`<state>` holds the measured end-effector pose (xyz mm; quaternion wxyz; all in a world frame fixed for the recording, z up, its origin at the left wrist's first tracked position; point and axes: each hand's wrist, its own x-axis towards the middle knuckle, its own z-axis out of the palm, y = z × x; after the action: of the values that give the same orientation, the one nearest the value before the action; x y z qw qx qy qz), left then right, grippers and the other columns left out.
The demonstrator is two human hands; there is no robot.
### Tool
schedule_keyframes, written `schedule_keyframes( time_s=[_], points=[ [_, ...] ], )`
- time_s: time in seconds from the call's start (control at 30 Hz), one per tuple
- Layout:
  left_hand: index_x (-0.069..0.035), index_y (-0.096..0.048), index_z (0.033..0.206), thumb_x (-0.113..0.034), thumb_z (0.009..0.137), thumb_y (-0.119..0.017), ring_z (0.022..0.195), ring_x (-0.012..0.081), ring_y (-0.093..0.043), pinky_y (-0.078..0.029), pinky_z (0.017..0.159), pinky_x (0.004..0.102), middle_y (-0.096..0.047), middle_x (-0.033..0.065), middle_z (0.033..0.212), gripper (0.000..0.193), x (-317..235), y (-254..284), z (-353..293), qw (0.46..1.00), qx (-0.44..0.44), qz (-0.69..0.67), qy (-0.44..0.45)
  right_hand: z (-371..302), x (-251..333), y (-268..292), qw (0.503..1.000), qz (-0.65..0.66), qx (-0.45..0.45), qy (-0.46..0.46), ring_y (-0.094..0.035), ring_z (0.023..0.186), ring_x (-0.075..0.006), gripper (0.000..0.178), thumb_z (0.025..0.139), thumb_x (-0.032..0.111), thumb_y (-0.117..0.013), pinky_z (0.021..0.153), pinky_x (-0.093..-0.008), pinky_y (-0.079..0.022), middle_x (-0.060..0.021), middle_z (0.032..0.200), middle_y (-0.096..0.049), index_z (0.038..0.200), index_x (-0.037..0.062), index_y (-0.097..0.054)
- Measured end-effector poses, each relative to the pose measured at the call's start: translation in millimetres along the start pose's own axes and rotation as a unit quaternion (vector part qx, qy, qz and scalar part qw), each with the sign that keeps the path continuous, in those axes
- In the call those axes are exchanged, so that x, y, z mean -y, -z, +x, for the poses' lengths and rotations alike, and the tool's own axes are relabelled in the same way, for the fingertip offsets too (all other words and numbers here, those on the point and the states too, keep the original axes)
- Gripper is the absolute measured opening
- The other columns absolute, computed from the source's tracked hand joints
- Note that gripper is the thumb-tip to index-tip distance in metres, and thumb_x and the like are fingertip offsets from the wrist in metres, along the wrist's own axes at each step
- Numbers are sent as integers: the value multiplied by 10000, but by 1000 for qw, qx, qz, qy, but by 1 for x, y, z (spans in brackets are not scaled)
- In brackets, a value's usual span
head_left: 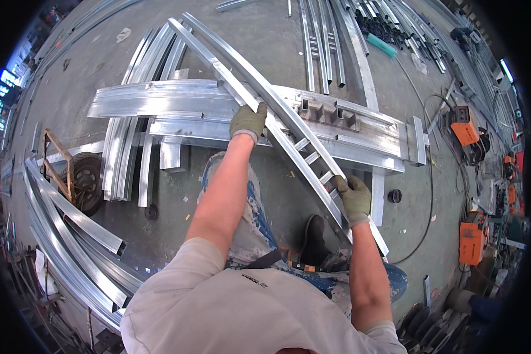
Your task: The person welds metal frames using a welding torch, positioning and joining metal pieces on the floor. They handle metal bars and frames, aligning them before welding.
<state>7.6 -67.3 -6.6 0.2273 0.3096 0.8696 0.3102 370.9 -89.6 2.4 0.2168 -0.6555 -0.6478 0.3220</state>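
A ladder-like metal frame (289,125) of two long shiny tubes joined by short rungs lies slantwise across the metal beams in front of me. Its far end reaches up to the left, and its near end comes down by my right knee. My left hand (249,121), in an olive glove, is closed around the left tube above the beams. Lower down, my gloved right hand (354,199) grips the right tube beside the rungs. The undersides of both grips are hidden.
Wide metal beams (183,97) form a low bench, with small square brackets (337,115) on it. Long steel profiles (76,224) lie at left near a wheeled cart (87,183). Orange machines (465,125) and a cable (429,203) are at right. Tubes (321,44) lie beyond.
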Motion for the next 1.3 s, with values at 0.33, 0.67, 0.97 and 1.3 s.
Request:
schedule_keyframes(
  time_s=[0.33,0.67,0.97,1.3],
  points=[
    [43,-678,1254,-499,942,-668,1222,444,-679,-526,1070,511,-697,304,1289,625,-1,-13,7,998,-58,-1,16,-4,-11,-26,995,-89,-24,42,-728,1079,-430,671,917,605,-712,950,-479,-562,-242,1131,-770,1213,4,-760],
    [53,-632,1299,-435,853,-822,1218,455,-690,-525,1050,481,-725,306,1256,688,12,-25,12,996,-70,-46,-28,-9,-22,19,997,44,62,-1,-750,1097,-303,608,1006,533,-695,970,-372,-555,-217,1163,-786,1245,-22,-753],
    [49,-546,1427,-530,809,-801,1309,470,-617,-477,1127,495,-635,316,1397,884,-10,-14,-10,997,-60,-14,-46,-31,-63,91,976,-8,180,-119,-732,1073,-262,691,994,584,-679,958,-366,-551,-173,1155,-785,1300,-33,-722],
    [66,-494,1534,-360,939,-780,1464,406,-503,-388,1231,447,-542,269,1549,786,-44,14,-100,960,-66,-171,-213,-37,-57,47,975,1,215,-54,-723,971,-276,557,1039,561,-603,904,-393,-543,-160,1047,-772,1209,55,-761]
  ],
)
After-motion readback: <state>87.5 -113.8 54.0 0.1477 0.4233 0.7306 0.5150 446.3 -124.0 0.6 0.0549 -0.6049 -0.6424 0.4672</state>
